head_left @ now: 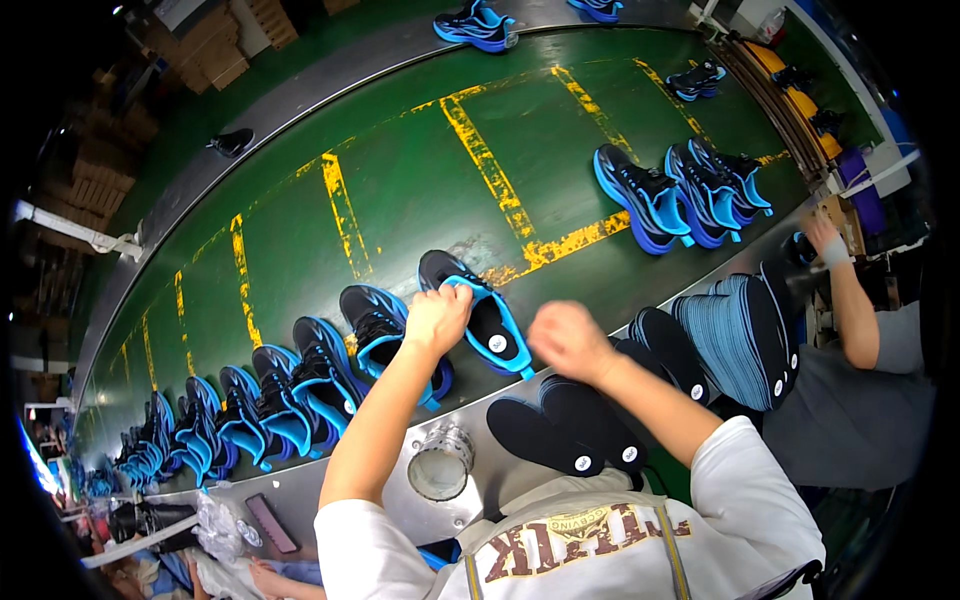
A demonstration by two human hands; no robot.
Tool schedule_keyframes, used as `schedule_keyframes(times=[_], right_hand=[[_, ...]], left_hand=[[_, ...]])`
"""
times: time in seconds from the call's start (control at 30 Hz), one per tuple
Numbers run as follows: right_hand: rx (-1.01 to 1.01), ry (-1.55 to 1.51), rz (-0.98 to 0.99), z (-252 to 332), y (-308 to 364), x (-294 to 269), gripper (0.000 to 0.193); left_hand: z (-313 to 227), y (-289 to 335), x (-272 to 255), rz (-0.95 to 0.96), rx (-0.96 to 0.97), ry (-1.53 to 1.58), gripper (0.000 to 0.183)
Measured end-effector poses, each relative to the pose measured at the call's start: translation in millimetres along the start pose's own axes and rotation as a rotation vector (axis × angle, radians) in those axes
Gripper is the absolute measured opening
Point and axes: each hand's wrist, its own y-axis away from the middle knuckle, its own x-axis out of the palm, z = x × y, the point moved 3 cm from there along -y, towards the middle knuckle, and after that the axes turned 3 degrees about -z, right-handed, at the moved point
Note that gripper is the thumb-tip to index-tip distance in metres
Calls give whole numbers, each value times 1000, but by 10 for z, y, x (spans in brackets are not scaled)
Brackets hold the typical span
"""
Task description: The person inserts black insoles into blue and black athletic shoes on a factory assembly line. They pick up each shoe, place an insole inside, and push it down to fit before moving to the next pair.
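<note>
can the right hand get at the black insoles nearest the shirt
Probably yes: the right hand is just beyond the black insoles, and nothing appears to lie on top of them.

The green belt [400,190] (marked with yellow lines [483,163]) carries blue-trimmed shoes [638,195].

A blue-trimmed black shoe [488,326] on the green belt [400,190] is gripped by the left hand [440,318], the right hand [570,340] being held just beside it.
</note>
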Motion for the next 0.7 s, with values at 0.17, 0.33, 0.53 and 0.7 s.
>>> schedule_keyframes(times=[0.17,0.33,0.53,0.7], right_hand=[[653,743,-403,-1386,343,-967,48],[1171,474,-43,-2062,680,-1276,42],[784,344,-78,-1466,537,-811,25],[597,-83,-22,-471,485,-369,27]], left_hand=[[-168,-28,-17,68,103,-110,9],[-143,-47,5,142,92,-40,8],[-92,48,-201,75,-185,406,16],[-142,147,-378,-199,-481,815,19]])
